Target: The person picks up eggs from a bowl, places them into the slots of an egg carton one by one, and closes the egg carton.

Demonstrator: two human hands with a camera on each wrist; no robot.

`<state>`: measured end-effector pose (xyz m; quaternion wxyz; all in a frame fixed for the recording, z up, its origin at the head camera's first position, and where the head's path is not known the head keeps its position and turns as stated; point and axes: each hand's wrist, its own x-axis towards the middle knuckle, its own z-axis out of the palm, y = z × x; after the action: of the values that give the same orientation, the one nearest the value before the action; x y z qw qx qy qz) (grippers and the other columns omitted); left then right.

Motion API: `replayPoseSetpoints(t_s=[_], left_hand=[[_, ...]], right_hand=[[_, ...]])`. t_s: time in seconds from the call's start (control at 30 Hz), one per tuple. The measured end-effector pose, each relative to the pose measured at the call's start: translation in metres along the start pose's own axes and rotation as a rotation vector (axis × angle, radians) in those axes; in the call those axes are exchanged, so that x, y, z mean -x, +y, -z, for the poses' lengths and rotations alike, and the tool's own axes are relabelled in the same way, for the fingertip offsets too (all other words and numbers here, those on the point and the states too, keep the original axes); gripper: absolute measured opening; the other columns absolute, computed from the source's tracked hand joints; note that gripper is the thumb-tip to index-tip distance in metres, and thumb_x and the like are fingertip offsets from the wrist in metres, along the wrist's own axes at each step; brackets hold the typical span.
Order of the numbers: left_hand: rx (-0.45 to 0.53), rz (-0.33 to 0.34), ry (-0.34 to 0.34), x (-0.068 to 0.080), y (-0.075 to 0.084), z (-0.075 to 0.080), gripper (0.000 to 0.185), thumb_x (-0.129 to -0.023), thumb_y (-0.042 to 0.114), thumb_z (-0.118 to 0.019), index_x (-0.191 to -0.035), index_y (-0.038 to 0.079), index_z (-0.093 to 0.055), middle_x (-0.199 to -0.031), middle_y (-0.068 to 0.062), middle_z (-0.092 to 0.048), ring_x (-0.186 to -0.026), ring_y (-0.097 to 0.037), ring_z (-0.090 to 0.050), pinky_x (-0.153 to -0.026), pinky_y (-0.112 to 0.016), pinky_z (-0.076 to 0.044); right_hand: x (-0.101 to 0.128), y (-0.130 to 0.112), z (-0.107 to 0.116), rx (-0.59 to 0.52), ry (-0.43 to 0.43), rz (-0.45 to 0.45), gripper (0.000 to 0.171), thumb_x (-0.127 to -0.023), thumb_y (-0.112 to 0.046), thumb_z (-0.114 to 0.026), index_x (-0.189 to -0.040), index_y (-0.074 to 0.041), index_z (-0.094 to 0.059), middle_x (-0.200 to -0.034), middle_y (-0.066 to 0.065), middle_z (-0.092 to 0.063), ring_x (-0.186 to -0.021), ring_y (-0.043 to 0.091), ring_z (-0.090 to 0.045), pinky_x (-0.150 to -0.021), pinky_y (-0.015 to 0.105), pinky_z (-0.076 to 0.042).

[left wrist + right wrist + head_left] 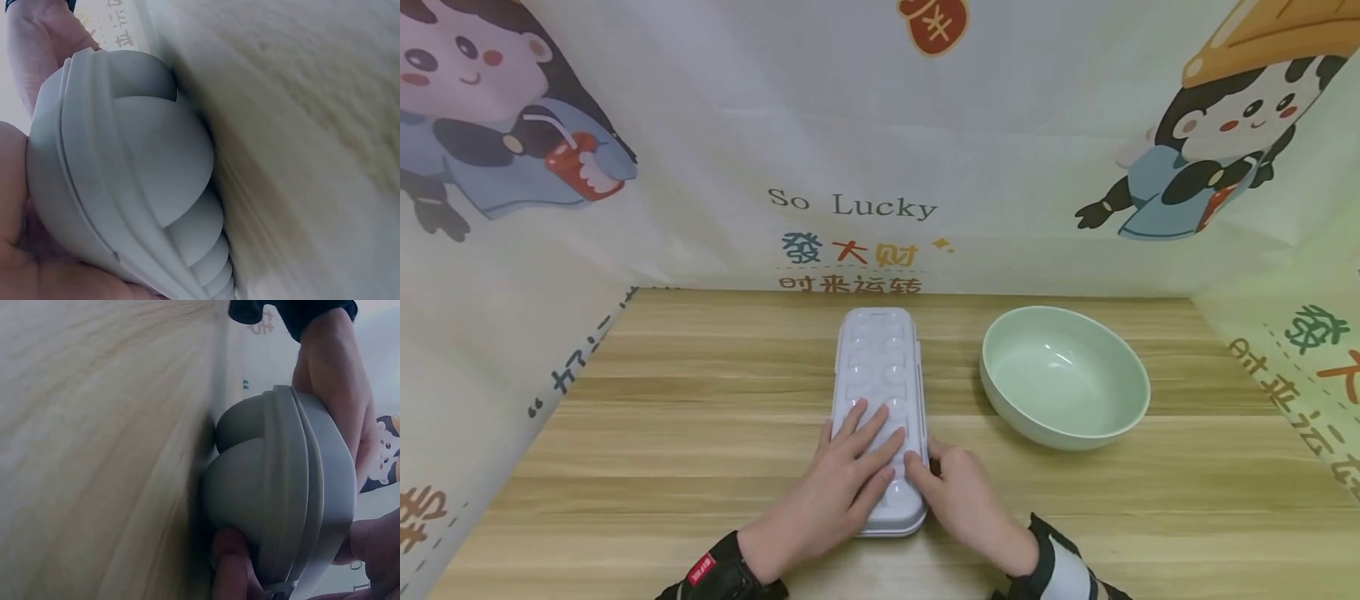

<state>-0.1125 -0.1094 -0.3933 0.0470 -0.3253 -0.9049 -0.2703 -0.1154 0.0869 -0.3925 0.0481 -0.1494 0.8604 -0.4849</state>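
A closed pale plastic egg box (880, 358), with round bumps on its lid and rounded cups beneath, lies lengthwise on the wooden table. My left hand (850, 471) rests on the near half of the lid with its fingers spread. At the near right long side, my right hand (966, 496) grips the edge, thumb on top. In the right wrist view one finger (230, 559) is tucked against the cups below the rim, beside a small clasp (281, 589). The lid and base (156, 150) meet along the seam in the left wrist view. The box's contents are hidden.
A light green bowl (1067, 383) stands right of the box, with nothing visible inside it. Printed cloth (850, 125) walls off the table (700, 400) at the back and both sides.
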Motion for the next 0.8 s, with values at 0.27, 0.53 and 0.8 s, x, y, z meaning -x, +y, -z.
replayPoseSetpoints(t_s=[0.27, 0.53, 0.8], left_hand=[[-0.035, -0.02, -0.052, 0.003, 0.0, 0.003, 0.046, -0.105, 0.025, -0.044, -0.146, 0.005, -0.047, -0.158, -0.019, -0.022, -0.145, -0.04, -0.006, -0.102, -0.074, -0.011], [-0.061, -0.007, -0.092, 0.006, 0.001, 0.005, 0.049, -0.106, 0.025, -0.041, -0.149, 0.002, -0.04, -0.16, -0.02, -0.015, -0.145, -0.043, -0.002, -0.102, -0.074, -0.009], [-0.077, -0.016, -0.115, 0.004, 0.003, 0.005, 0.049, -0.107, 0.027, -0.038, -0.149, 0.003, -0.041, -0.159, -0.021, -0.016, -0.145, -0.042, -0.002, -0.103, -0.072, -0.009]], right_hand=[[-0.001, 0.0, -0.007, 0.092, 0.012, 0.005, 0.022, -0.101, -0.019, -0.051, -0.091, -0.004, -0.064, -0.062, -0.005, -0.054, -0.052, 0.006, -0.05, -0.044, 0.025, -0.04], [-0.002, -0.003, -0.011, 0.133, 0.04, 0.011, 0.025, -0.101, -0.022, -0.05, -0.081, -0.009, -0.058, -0.058, -0.006, -0.05, -0.05, 0.006, -0.048, -0.043, 0.026, -0.04], [0.002, -0.009, 0.004, 0.166, -0.107, -0.006, 0.059, -0.101, -0.041, -0.052, -0.127, 0.012, -0.054, -0.081, 0.002, -0.06, -0.07, 0.012, -0.056, -0.059, 0.032, -0.047]])
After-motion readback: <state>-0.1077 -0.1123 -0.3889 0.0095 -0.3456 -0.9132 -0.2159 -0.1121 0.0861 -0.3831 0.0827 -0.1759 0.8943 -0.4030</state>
